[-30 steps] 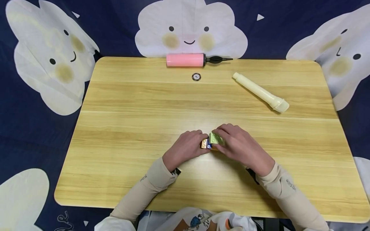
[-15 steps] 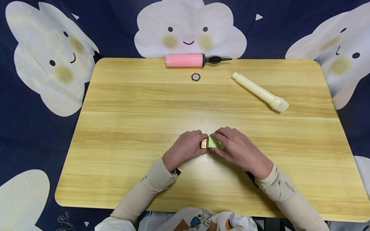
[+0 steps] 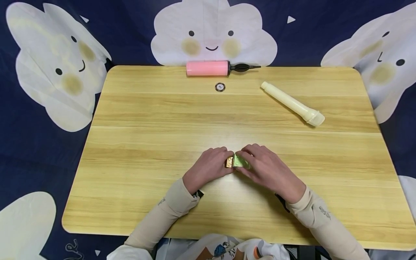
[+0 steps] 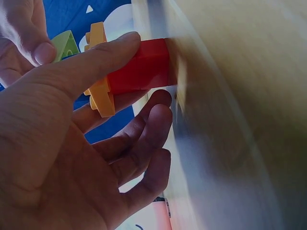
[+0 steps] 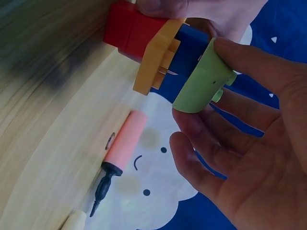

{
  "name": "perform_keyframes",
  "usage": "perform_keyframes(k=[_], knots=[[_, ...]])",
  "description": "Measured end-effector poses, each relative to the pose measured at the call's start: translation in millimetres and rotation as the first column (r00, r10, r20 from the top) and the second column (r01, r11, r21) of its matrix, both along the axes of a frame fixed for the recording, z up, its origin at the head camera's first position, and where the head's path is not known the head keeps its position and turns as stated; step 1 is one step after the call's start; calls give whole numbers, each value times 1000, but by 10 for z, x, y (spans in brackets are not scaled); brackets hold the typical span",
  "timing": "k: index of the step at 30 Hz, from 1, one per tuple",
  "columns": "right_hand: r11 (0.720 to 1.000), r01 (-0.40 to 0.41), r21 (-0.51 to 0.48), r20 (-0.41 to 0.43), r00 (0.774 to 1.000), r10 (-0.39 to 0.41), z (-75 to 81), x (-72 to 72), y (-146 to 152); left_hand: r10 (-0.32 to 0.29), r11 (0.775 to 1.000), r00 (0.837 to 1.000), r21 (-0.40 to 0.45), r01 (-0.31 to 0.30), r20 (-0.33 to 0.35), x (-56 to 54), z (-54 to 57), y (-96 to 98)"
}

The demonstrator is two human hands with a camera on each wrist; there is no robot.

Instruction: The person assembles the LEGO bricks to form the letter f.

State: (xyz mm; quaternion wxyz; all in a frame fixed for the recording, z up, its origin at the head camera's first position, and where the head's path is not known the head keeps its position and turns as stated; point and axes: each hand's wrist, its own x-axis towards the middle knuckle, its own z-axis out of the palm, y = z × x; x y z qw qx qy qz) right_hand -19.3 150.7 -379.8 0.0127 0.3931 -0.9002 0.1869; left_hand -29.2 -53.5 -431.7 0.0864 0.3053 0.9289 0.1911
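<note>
Between my hands, a stack of toy building blocks stands near the front middle of the table. Red blocks [image 4: 144,67] form its base, with an orange plate [image 5: 154,60] on them. A blue block [image 5: 191,42] sits on the plate's studs, and a light green curved block [image 5: 204,79] tops it. My left hand [image 3: 208,164] pinches the red base between thumb and forefinger, its other fingers loosely bent near the tabletop. My right hand [image 3: 269,169] pinches the green block by its two ends. In the head view fingers cover much of the stack, leaving orange and green studs visible.
A pink hand pump [image 3: 208,68] with a black nozzle lies at the table's far edge. Just in front of it is a round dark-rimmed chip [image 3: 220,87]. A cream toy microphone [image 3: 292,103] lies at the back right of the wooden table [image 3: 146,144].
My right hand has come down and slightly left with the green block, which now covers the blue block seen from above. My left hand stays in place on the stack.
</note>
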Motion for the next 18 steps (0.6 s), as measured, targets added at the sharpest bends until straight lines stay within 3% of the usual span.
perform_keyframes(k=[18], knots=[[1000, -6, 7, -5, 1000, 6, 19, 12, -51, 3, 1000, 1000, 17, -4, 19, 7, -1, -11]])
